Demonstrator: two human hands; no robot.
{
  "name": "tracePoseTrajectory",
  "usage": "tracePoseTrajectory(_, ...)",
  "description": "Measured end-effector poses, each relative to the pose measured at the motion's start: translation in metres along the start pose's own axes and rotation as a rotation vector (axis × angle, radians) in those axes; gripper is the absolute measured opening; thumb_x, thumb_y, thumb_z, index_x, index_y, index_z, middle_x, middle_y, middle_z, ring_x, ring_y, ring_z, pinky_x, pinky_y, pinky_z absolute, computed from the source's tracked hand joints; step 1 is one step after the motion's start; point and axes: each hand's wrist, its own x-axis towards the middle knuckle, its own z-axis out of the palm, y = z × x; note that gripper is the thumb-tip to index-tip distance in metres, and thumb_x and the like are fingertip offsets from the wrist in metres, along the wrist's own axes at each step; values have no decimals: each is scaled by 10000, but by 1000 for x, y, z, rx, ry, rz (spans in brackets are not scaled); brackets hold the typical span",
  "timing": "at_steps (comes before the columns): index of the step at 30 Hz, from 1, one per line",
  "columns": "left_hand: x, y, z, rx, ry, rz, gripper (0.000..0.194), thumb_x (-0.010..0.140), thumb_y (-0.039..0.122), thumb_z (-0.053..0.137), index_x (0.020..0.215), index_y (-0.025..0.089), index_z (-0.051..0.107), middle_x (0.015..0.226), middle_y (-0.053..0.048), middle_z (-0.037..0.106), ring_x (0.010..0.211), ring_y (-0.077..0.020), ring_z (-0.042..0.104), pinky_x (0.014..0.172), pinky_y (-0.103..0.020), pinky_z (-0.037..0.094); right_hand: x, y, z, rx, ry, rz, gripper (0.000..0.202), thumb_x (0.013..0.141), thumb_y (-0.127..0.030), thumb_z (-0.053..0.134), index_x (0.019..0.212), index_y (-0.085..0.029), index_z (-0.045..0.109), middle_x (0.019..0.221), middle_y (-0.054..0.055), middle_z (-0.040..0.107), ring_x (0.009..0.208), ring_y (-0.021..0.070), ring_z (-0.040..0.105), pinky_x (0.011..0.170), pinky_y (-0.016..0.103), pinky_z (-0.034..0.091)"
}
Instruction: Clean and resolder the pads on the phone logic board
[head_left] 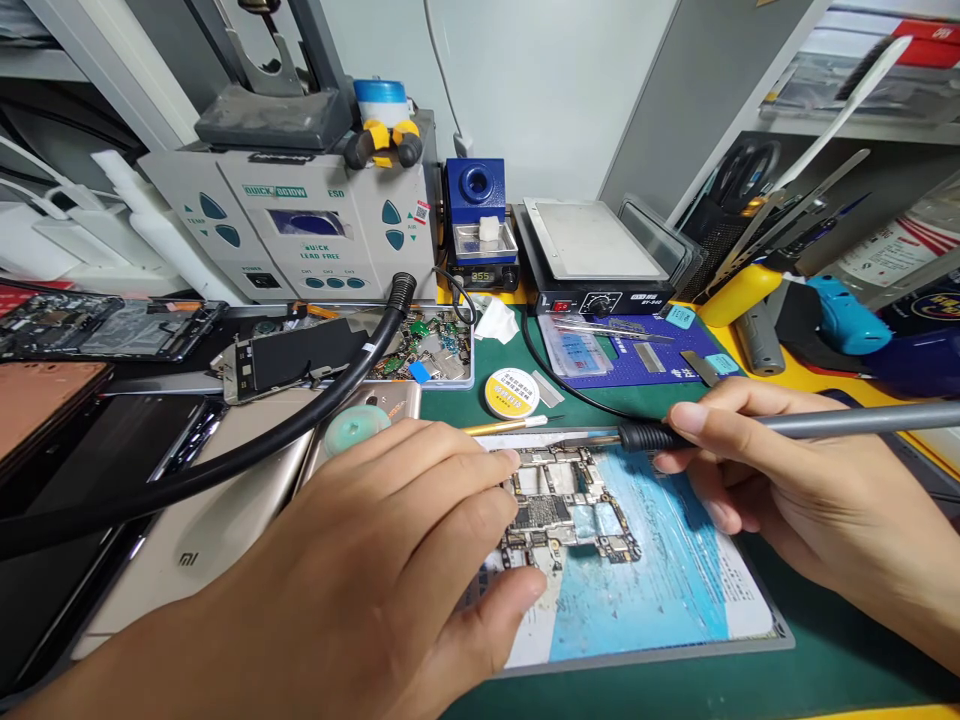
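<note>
Pinching a grey, black-gripped soldering iron [847, 420], the right hand [787, 470] points its metal tip [592, 441] leftward along the far edge of a dark, jagged circuit board [551, 512]. The board lies nearer the left hand [397, 540], whose bent fingers [480, 468] reach its left side; whether they hold it, I cannot tell.

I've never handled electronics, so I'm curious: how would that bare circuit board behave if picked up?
The circuit board is probably light for its size, being thin with open cutouts. It would likely feel stiff, since it looks flat, yet its narrow strips might snap. The tiny exposed parts crowding it suggest fragility.
</note>
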Motion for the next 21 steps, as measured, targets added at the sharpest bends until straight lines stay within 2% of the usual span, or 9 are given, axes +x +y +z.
tracePoseTrajectory(4, -1, 0, -1, -6, 11, -1, 177, 973, 240, 631, 1136, 170, 637, 1190, -48, 729, 1150, -214, 618, 1133, -414, 393, 1, 3, -1, -50, -2, -12, 389, 693, -518, 923, 603, -213, 699, 508, 31, 678, 314, 113, 517, 311, 205, 309)
tracePoseTrajectory(16, -4, 1, -1, -13, -12, -13, 211, 960, 225, 646, 1163, 168, 637, 1224, -54, 717, 1181, -217, 610, 1160, -424, 385, -2, 3, -3, -52, -1, 8, 423, 716, -539, 901, 591, -221, 650, 468, 12, 633, 315, 124, 494, 333, 240, 276)
tracePoseTrajectory(21, -5, 1, -1, -13, -8, -17, 205, 963, 236, 651, 1157, 170, 638, 1219, -62, 726, 1195, -231, 619, 1172, -446, 392, -2, 4, -4, -63, -5, 13, 395, 756, -502, 884, 606, -226, 645, 423, -25, 554, 340, 126, 496, 364, 254, 291)
